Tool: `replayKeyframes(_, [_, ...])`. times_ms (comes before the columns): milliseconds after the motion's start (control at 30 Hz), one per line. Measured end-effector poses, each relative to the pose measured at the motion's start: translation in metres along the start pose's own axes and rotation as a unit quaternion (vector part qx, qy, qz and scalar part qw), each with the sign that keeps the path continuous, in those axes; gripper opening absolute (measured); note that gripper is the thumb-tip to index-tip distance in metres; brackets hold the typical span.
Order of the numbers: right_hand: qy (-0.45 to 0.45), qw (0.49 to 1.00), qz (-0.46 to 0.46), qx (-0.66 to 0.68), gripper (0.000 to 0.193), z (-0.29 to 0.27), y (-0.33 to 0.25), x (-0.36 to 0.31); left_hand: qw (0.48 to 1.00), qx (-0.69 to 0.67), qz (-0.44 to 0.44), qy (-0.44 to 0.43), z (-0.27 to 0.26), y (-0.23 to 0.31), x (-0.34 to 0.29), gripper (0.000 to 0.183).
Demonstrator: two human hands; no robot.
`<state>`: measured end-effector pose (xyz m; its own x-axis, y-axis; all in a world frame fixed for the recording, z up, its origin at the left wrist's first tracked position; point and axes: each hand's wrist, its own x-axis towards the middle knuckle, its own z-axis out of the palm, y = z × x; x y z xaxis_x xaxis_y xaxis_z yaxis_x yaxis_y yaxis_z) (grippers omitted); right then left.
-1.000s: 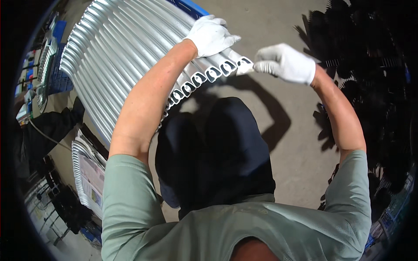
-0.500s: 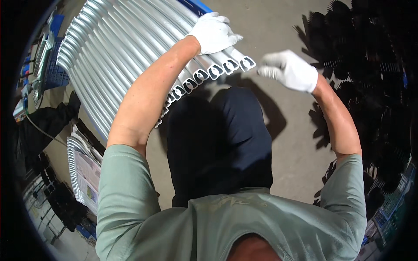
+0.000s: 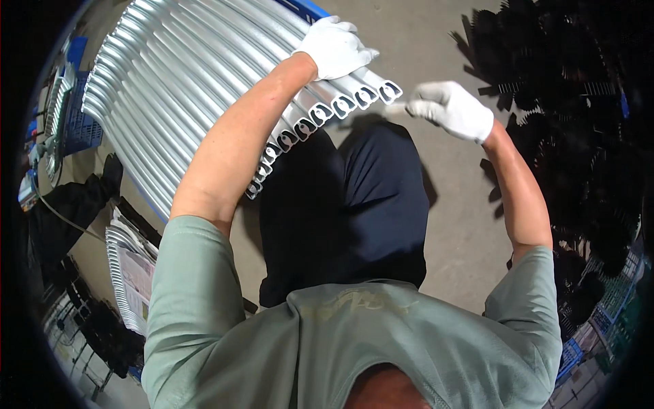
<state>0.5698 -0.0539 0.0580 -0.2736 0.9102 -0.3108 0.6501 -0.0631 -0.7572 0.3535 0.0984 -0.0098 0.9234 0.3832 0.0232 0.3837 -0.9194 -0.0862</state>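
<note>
A row of silvery aluminium profiles [image 3: 197,75] lies side by side at the upper left, their hollow, cut ends fanned out toward me. My left hand [image 3: 335,48], in a white glove, rests over the rightmost profiles near those ends, its fingers closed about the outer one. To the right, my white-gloved right hand [image 3: 453,110] is held just off the last profile end [image 3: 390,91]. Its fingers are pinched together, and a short pale, blurred thing sticks out from them toward the profile ends; its kind cannot be made out.
A blue edge [image 3: 303,8] shows beneath the profiles. Black finned or toothed parts [image 3: 545,88] are piled at the right. Newspaper [image 3: 136,273] and a ribbed stack are at lower left, with a blue crate [image 3: 85,129] farther off. My knees [image 3: 381,163] are below the profile ends.
My right hand has shifted slightly left, and the pale thing now shows at its fingers. The left hand stays on the profiles. The view has shifted a little.
</note>
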Motion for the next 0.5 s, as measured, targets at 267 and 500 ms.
replayKeyframes(267, [0.041,0.994,0.100,0.032,0.028,0.032,-0.024,-0.009,0.996,0.015,0.042,0.074,0.013,-0.006,-0.002,0.034])
replayKeyframes(500, [0.169,0.962,0.137,0.165,0.028,0.063,-0.028,-0.013,0.997,-0.057,-0.052,0.003,0.008,-0.010,0.006,0.036])
